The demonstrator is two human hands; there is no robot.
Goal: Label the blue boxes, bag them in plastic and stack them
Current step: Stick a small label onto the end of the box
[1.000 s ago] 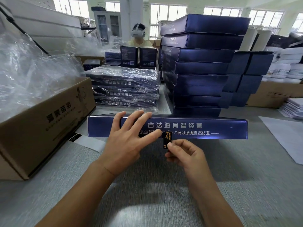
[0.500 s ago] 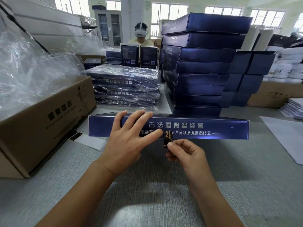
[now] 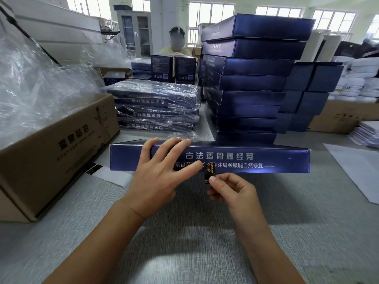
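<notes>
The blue box (image 3: 246,158) lies on the grey tabletop (image 3: 307,212), its long printed side turned toward the wearer. A small black-and-gold label (image 3: 209,174) is held at the lower edge of that side, near the middle. It is pinched in the grip of the right hand (image 3: 231,189) between thumb and forefinger. The left hand (image 3: 160,171) is laid flat over the top edge and face, fingers straight, with nothing grasped. Just behind stand a stack of bagged boxes (image 3: 155,105) and a taller unbagged stack (image 3: 250,78).

The label could be set crooked or creased if the box is pushed back under the pressing, since it is braced only by a flat hand. Printed text may also be covered.
</notes>
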